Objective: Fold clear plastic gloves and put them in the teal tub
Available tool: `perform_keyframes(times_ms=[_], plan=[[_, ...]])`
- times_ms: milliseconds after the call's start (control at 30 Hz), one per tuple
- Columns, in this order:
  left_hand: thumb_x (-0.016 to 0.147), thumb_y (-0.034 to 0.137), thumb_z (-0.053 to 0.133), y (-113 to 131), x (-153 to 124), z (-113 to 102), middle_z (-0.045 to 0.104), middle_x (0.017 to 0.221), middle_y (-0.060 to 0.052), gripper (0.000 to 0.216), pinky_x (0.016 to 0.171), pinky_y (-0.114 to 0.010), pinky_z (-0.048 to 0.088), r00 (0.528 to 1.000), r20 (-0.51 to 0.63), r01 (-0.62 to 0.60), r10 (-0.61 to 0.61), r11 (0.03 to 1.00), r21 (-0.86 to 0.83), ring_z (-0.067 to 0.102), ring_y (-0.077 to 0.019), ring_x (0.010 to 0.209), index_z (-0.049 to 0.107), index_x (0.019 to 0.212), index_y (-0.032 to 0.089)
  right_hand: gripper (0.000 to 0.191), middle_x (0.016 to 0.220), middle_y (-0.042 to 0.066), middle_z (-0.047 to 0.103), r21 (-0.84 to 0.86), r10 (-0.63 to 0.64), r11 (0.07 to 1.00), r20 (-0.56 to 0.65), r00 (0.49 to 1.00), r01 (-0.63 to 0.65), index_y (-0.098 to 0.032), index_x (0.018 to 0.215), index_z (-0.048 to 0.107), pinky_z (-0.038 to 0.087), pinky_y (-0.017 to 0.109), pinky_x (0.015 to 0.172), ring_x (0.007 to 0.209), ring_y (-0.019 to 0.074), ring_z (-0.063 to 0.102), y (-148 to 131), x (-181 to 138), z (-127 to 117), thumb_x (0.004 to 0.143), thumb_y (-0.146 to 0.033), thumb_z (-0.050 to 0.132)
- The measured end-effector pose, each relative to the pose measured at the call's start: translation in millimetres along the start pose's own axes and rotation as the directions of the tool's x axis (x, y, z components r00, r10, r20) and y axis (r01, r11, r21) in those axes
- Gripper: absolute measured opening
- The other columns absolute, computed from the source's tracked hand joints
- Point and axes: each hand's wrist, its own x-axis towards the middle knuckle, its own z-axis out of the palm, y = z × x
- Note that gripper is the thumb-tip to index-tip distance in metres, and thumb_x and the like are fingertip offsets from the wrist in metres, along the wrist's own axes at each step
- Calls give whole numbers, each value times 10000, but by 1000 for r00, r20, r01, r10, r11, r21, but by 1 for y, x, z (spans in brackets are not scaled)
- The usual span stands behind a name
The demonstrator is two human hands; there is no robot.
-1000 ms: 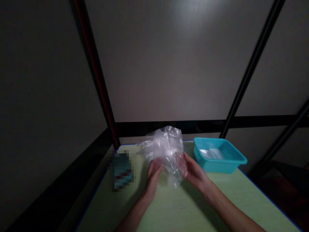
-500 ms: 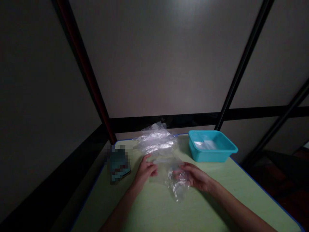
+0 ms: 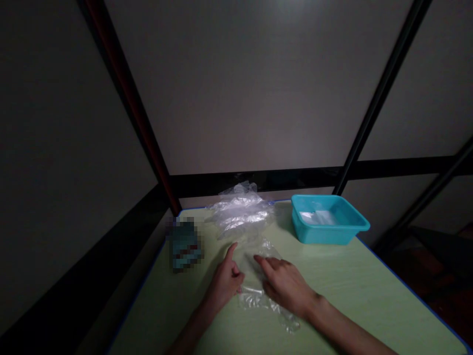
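Note:
A thin clear plastic piece (image 3: pixel 254 296), which looks like a disposable glove, lies crinkled and spread on the table between my hands. My left hand (image 3: pixel 225 280) rests at its left edge, index finger stretched forward, thumb apart and the other fingers curled; whether these pinch the edge is unclear. My right hand (image 3: pixel 286 283) lies palm down over the plastic's right side, index finger extended and touching it, covering part of it. Just beyond my hands, a loose pile of similar clear plastic pieces (image 3: pixel 242 212) sits at the table's far side.
A turquoise plastic basin (image 3: pixel 327 235) with white-looking, see-through material inside stands at the back right of the pale green table (image 3: pixel 343 291). On the left lies a pixelated, blurred item (image 3: pixel 186 246). A panelled wall (image 3: pixel 254 98) rises behind the table's blue edge.
The plastic piece was held up bunched in my right hand; now it lies lower and more spread. My right hand has turned palm down over it. My left index finger has stretched forward.

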Motion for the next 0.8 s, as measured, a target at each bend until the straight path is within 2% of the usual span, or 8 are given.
perform_keyframes(times_ms=[133,367,433,500,567,633,700,800], plan=[[609,65,487,-2,-2,-5,436,509,99,751,372,-162,336,998,20,-53,52,996,69,440,-74,369,280,1325,156,642,1002,115,621,-109,119,987,-36,992,-122,-142,1306,307,445,268,703,820,204,607,18,-3,-3,678,-24,370],[591,34,466,-5,-9,-11,439,505,81,739,451,-189,348,994,44,-107,101,982,153,424,-97,417,361,1304,194,465,1010,153,599,-292,269,870,-394,879,-398,-127,1220,412,471,344,621,797,260,597,62,-35,-41,761,-72,363],[575,25,473,1,-12,-12,464,514,67,727,475,-198,336,993,17,-115,114,964,238,436,-109,449,410,1277,203,395,1044,157,573,-246,205,894,-518,831,-374,-136,1174,443,467,380,682,870,274,566,59,-39,-47,787,-112,369],[568,24,485,7,-15,-12,484,512,53,695,489,-208,318,993,0,-111,119,928,356,446,-124,469,469,1237,211,331,1021,139,571,-139,116,963,-558,822,-231,-159,1122,470,463,363,723,901,249,550,43,-38,-48,812,-133,358],[582,45,502,12,-17,-13,495,503,39,611,497,-222,304,994,19,-106,110,878,466,458,-141,475,543,1169,207,291,961,109,584,-15,-5,1000,-448,894,-2,-174,1057,499,467,305,727,867,200,557,18,-33,-42,818,-116,343],[602,83,524,14,-18,-14,511,504,25,496,507,-232,299,993,41,-115,110,835,537,475,-160,488,615,1077,198,256,936,91,596,23,-140,989,-178,974,146,-173,985,532,469,282,724,827,184,565,-8,-25,-32,806,-98,364],[609,114,547,14,-18,-15,526,504,15,425,525,-237,304,992,41,-119,117,812,572,496,-180,512,649,1015,190,249,954,92,604,-6,-167,986,-24,986,167,-153,986,531,467,280,734,843,191,569,-25,-15,-19,790,-83,396],[616,128,554,14,-17,-17,514,460,23,435,538,-239,308,995,37,-96,92,808,581,508,-192,516,638,1039,185,324,1119,126,556,-185,-101,977,39,994,107,-141,1069,507,467,312,736,952,234,545,-23,-3,-6,760,-68,438]])
